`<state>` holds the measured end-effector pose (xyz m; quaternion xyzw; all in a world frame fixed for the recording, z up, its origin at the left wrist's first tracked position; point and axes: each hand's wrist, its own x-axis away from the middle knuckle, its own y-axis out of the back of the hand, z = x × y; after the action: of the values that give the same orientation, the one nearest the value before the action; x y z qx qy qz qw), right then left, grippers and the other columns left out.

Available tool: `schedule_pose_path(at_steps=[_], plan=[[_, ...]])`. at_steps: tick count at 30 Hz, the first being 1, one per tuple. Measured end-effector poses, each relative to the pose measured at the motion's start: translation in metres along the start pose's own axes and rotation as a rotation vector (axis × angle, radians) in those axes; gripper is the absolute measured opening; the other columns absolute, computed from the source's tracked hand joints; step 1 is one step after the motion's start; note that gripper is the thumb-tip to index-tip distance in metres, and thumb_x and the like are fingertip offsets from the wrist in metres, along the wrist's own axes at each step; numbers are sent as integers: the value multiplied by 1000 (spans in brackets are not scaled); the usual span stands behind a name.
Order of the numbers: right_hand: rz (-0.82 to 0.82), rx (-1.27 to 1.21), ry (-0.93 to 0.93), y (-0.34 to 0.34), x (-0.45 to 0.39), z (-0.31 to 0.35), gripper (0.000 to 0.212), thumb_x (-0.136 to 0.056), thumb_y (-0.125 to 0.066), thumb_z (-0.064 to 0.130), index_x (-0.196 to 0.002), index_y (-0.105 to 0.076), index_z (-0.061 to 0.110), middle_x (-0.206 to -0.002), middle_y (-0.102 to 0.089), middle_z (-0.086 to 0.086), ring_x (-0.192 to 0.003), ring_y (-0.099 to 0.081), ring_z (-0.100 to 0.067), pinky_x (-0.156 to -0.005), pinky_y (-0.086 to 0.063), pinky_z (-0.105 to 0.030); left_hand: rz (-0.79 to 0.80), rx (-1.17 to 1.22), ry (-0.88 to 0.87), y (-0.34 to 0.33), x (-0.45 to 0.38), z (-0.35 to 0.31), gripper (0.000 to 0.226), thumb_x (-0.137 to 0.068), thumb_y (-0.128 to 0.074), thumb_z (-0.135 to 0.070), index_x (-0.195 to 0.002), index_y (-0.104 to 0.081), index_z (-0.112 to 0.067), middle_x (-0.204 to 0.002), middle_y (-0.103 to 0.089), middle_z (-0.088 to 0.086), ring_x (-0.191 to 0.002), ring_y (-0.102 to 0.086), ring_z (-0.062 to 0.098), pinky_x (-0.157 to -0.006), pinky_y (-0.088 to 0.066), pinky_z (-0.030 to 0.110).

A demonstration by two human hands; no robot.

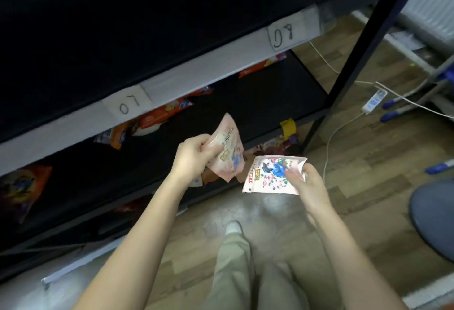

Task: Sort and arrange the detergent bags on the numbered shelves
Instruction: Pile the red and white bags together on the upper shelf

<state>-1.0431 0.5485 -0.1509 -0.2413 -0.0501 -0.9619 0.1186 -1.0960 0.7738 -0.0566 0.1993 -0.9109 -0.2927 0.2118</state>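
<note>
My left hand [194, 156] grips a pink detergent bag [227, 147], crumpled and tilted upright, in front of the black shelf. My right hand [307, 181] pinches the right edge of a second pink bag [267, 174] with a blue and floral print, held flat and face up over the floor. Paper labels 07 [127, 105] and 08 [285, 33] are stuck on the white shelf edge [208, 68]. Below that edge lie orange and white bags [159, 118], and another orange bag [262, 63] lies under label 08.
A dark purple and orange bag [22, 189] lies at the far left of the shelf. Yellow and purple bags [287, 135] lie on the floor by the black shelf post [353, 63]. A white power strip [373, 102] with cables lies right. A grey round seat [434, 213] is at right.
</note>
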Motion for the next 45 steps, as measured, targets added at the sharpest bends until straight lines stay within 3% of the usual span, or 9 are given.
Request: schedule_pose_path(at_steps=[3, 7, 12, 16, 19, 23, 31, 39, 45], plan=[[56, -125, 40, 18, 55, 29, 11, -89, -59, 3, -90, -57, 14, -97, -68, -8, -85, -66, -16, -66, -52, -18, -8, -49, -33, 28, 51, -27, 8, -85, -69, -27, -79, -65, -32, -78, -67, -13, -75, -64, 3, -50, -44, 12], [195, -239, 97, 28, 115, 88, 24, -82, -65, 4, -104, -60, 13, -105, -71, -10, -94, -69, -19, -73, -57, -27, -111, 183, -41, 85, 115, -63, 3, -81, -72, -23, -81, -70, -25, -80, -71, -5, -73, -69, 9, -49, -47, 14], [360, -320, 244, -12, 176, 182, 87, -30, -93, 46, -105, -63, 16, -105, -72, -6, -93, -69, -19, -67, -57, -26, -298, 423, -149, 182, 183, -94, 13, -75, -72, -26, -84, -73, -17, -81, -74, -2, -76, -71, 12, -60, -54, 21], [499, -335, 432, -81, 221, 245, 66, -30, -93, 46, -90, -72, 29, -102, -72, -6, -90, -70, -20, -64, -58, -28, -461, 517, -266, 262, 227, -96, 12, -70, -69, -27, -78, -72, -19, -80, -74, 0, -75, -72, 15, -54, -54, 20], [636, -389, 559, -145, 260, 284, 26, -60, -80, 25, -84, -73, 34, -95, -73, -2, -86, -71, -16, -61, -57, -25, -556, 437, -374, 327, 254, -87, 6, -75, -69, -22, -78, -72, -18, -78, -74, -2, -73, -72, 13, -53, -53, 20], [777, -423, 722, -228, 314, 320, 29, -76, -54, 8, -92, -70, 26, -96, -73, -5, -88, -71, -21, -66, -59, -31, -631, 370, -533, 424, 293, -73, 7, -73, -70, -17, -74, -75, -21, -78, -75, -2, -73, -72, 12, -59, -53, 18], [1042, -627, 998, -378, 401, 404, 22, -78, -58, 6, -98, -58, 15, -93, -72, 0, -91, -68, -21, -82, -56, -39, -843, 170, -811, 607, 353, -76, 3, -84, -64, -13, -85, -66, -16, -74, -73, -11, -73, -70, 5, -62, -54, 18], [797, -475, 1156, -498, 422, 508, 21, -92, -53, -1, -86, -48, 18, -85, -60, 3, -79, -65, -10, -62, -56, -25, -879, 104, -961, 733, 310, -93, 8, -94, -55, -14, -94, -62, -13, -76, -71, -10, -74, -67, 8, -65, -55, 28], [463, -384, 1018, -567, 373, 574, 16, -94, -46, 4, -94, -43, 20, -85, -52, 9, -84, -61, -13, -70, -57, -31, -900, 225, -850, 778, 201, -122, 15, -96, -50, -12, -87, -60, -19, -82, -63, 0, -73, -62, 13, -64, -55, 30]])
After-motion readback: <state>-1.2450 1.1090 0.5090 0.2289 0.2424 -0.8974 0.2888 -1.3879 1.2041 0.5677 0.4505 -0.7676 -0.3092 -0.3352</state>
